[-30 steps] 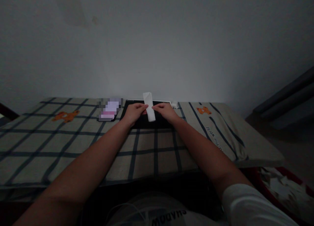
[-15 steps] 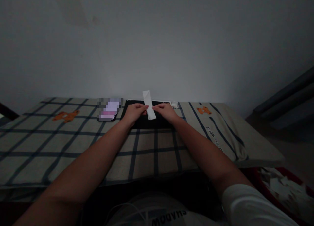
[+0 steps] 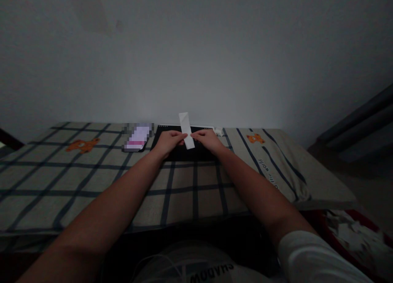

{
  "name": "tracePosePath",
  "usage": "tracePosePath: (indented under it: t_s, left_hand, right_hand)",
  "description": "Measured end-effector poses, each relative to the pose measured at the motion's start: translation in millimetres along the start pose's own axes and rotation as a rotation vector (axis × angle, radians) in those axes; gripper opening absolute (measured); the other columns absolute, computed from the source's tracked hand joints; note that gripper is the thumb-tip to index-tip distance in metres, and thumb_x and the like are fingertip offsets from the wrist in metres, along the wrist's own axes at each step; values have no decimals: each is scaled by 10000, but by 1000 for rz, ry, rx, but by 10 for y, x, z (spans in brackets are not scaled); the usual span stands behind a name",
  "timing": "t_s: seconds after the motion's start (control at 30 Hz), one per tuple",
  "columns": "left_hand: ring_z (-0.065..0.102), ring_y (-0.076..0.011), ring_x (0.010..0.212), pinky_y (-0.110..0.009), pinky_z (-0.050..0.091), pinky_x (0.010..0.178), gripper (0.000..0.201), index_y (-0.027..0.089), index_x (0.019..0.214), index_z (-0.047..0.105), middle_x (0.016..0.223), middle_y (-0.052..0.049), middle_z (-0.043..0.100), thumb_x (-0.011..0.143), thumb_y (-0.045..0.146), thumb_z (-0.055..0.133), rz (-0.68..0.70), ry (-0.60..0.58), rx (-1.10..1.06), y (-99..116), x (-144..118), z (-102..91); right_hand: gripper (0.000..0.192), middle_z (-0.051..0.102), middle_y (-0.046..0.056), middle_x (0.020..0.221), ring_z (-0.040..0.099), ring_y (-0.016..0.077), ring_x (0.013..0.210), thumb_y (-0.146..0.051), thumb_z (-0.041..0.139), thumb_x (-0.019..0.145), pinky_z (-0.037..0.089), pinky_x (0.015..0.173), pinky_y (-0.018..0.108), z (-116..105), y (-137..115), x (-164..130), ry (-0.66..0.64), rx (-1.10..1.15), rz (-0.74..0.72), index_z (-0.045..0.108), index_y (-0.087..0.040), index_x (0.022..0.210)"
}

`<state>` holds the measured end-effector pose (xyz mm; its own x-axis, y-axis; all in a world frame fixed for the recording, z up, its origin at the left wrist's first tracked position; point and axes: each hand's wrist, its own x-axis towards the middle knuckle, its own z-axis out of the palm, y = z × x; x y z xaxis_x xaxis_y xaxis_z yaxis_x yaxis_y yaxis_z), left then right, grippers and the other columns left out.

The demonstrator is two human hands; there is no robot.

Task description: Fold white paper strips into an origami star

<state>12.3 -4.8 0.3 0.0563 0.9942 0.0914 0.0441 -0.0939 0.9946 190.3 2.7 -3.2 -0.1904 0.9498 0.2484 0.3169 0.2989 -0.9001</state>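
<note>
A narrow strip of folded white paper is held up, leaning slightly to the left at its top, where a diagonal crease shows. My left hand pinches its left edge between thumb and fingers. On the opposite edge, my right hand pinches it at about the same height. Both hands are above a flat black board or notebook with a row of small white marks along its far edge. The fingers behind the paper are partly hidden.
A phone with a blurred screen lies left of the black board. A small white crumpled thing sits at its right far corner. The checked cloth covers the surface up to the wall. A red container of paper scraps stands lower right.
The paper strip has narrowed slightly, its lower right edge drawn in and its top shifted a little. Both hands stay in nearly the same place, still pinching it.
</note>
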Motion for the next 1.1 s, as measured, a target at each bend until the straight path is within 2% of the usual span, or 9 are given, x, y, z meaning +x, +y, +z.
tracePosePath:
  t_s: [0.3, 0.57, 0.8, 1.0, 1.1]
  left_hand:
    - [593, -121, 653, -261, 491, 653, 325, 116, 771, 691, 724, -56, 664, 580, 366, 773, -55, -113, -86, 13, -31, 17]
    - [556, -105, 577, -247, 478, 604, 300, 126, 712, 691, 656, -34, 649, 567, 374, 775, 17, 7, -1, 6, -8, -2]
    - [582, -112, 625, -252, 492, 652, 293, 131, 735, 693, 677, -36, 653, 563, 350, 783, -57, -90, -78, 23, -39, 22]
    - [532, -93, 534, -240, 458, 586, 284, 128, 693, 684, 606, -18, 627, 570, 368, 773, 1, -8, 17, 45, -37, 9]
    - [537, -99, 551, -241, 462, 590, 290, 129, 699, 682, 607, -16, 620, 568, 371, 773, 3, -14, -5, 34, -26, 6]
  right_hand:
    - [276, 689, 52, 812, 574, 132, 701, -378, 595, 735, 416, 658, 252, 11, 43, 34, 60, 57, -3, 702, -140, 823]
    - [273, 682, 50, 748, 551, 123, 644, -364, 614, 718, 404, 636, 255, -1, -2, 5, 17, 2, -3, 713, -127, 812]
    - [258, 689, 54, 796, 567, 125, 682, -356, 608, 723, 405, 664, 252, -5, 3, 10, 83, 30, -16, 706, -128, 797]
    - [286, 670, 46, 734, 532, 113, 626, -365, 609, 712, 392, 624, 244, -7, -58, -20, 65, 8, 14, 704, -113, 808]
    - [288, 661, 46, 724, 521, 111, 620, -369, 612, 706, 385, 618, 244, -6, -60, -19, 48, -8, 11, 703, -109, 787]
